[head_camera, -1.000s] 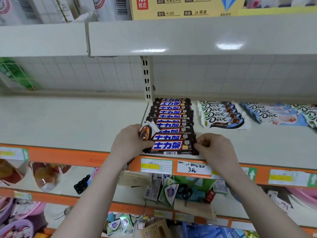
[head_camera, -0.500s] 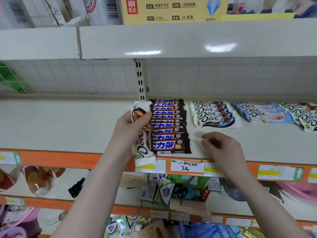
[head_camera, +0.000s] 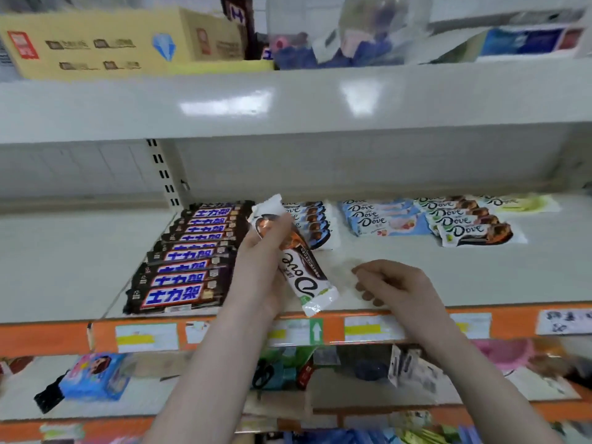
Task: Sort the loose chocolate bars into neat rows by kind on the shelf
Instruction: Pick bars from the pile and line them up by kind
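My left hand (head_camera: 262, 264) grips a white and brown Dove bar (head_camera: 302, 277), held tilted above the grey shelf (head_camera: 480, 277) just right of the Snickers row (head_camera: 189, 257), a neat overlapping column of dark bars with blue lettering. Behind the held bar lies a Dove row with blue-edged wrappers (head_camera: 315, 225), partly hidden by it. Further right are a light-blue Dove row (head_camera: 381, 216), a brown-trimmed Dove row (head_camera: 471, 222) and a pale green Dove bar (head_camera: 525, 203). My right hand (head_camera: 394, 283) hovers over the shelf's front, fingers loosely curled, holding nothing.
An orange front rail with price tags (head_camera: 365, 330) edges the shelf. The grey shelf above (head_camera: 288, 100) overhangs and carries a yellow carton (head_camera: 105, 43). Lower shelves hold mixed small goods, among them a blue box (head_camera: 96, 376). A slotted upright (head_camera: 163, 174) stands behind the Snickers row.
My left hand lifted the Dove bar from beside the Snickers row and carried it right, past that row. My right hand left the front Snickers bar and drew back. The view swung right.
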Motion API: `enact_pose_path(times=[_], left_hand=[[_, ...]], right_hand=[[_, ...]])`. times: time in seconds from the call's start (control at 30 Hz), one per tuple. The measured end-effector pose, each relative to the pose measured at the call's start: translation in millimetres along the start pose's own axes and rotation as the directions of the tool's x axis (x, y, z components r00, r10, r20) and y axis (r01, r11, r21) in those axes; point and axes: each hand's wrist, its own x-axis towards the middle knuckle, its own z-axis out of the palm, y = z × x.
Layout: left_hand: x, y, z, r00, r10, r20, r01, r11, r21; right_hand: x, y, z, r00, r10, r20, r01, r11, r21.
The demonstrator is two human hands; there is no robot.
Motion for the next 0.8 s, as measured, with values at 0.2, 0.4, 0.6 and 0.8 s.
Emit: enact_pose_path(times=[0.2, 0.4, 0.6, 0.8], left_hand=[[-1.0, -73.9, 87.7, 0.998, 0.008, 0.066, -0.024, 0.967, 0.252], [4.4, -128.3, 149.7, 0.991, 0.082, 0.107, -0.128, 0.814, 0.567], [7.1, -149.9, 188.5, 0.945, 0.003, 0.328, -0.26, 0.616, 0.743], [11.0, -150.4, 197.4, 0.917, -0.096, 0.388, -0.243, 0.636, 0.733]], right_hand=[[11.5, 32.0, -114.2, 0.999, 0.027, -0.034, -0.025, 0.998, 0.051], [33.5, 42.1, -188.1, 0.999, -0.046, -0.006, 0.046, 0.999, 0.015], [46.4, 36.7, -215.7, 0.99, -0.137, 0.017, 0.137, 0.99, 0.023], [52.3, 39.8, -224.5, 0.993, -0.121, 0.008, 0.121, 0.993, 0.011]])
